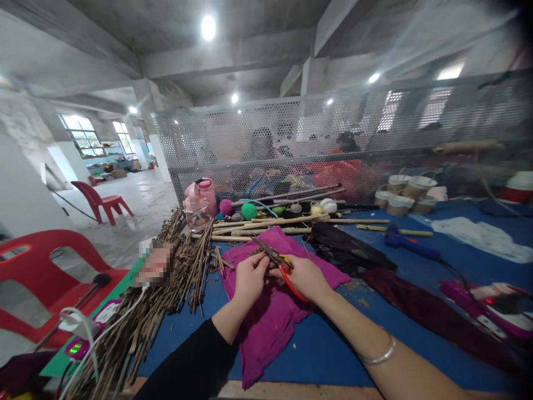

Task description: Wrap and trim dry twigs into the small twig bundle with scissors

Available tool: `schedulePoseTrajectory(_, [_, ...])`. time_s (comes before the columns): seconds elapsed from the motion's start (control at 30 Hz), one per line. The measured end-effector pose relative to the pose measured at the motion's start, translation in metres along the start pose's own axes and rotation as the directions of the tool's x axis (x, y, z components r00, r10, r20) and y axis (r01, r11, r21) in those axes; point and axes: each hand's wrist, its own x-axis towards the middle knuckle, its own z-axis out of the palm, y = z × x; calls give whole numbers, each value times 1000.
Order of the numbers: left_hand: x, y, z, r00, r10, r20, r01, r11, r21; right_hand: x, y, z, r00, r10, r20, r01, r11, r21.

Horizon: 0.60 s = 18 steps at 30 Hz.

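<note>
My right hand [306,276] is closed round a pair of scissors [291,284] with red and yellow handles. Their dark blades point up and to the left, over the far part of a magenta cloth [266,339]. Close beside the blades, my left hand [251,276] is pinched shut, thumb against fingers. Small brown bits show at its fingertips, but what it holds is mostly hidden. More brown crumbs lie on the cloth under both hands. To the left spreads a big heap of dry brown twigs [145,316].
Behind the cloth lie long sticks [266,223], a green yarn ball [249,211] and a pink jug [206,197]. Dark fabric [353,250], a blue glue gun [410,244] and a purple power strip [478,303] occupy the right. A perforated metal screen [233,144] closes the back.
</note>
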Motion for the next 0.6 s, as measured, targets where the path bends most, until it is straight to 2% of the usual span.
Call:
schedulePoseTrajectory(0.13, [1, -1, 0, 1000, -5, 17, 6, 997, -71, -1, 0, 1, 1000, -17, -1, 17, 999, 34])
schedulePoseTrajectory(0.33, [2, -2, 3, 995, 9, 99, 10, 983, -185, -5, -1, -1, 995, -103, -12, 104, 989, 106])
schedulePoseTrajectory(0.6, [-2, 2, 4, 992, 44, 122, -18, 978, -206, -4, -2, 2, 993, -115, -25, 117, 986, 120])
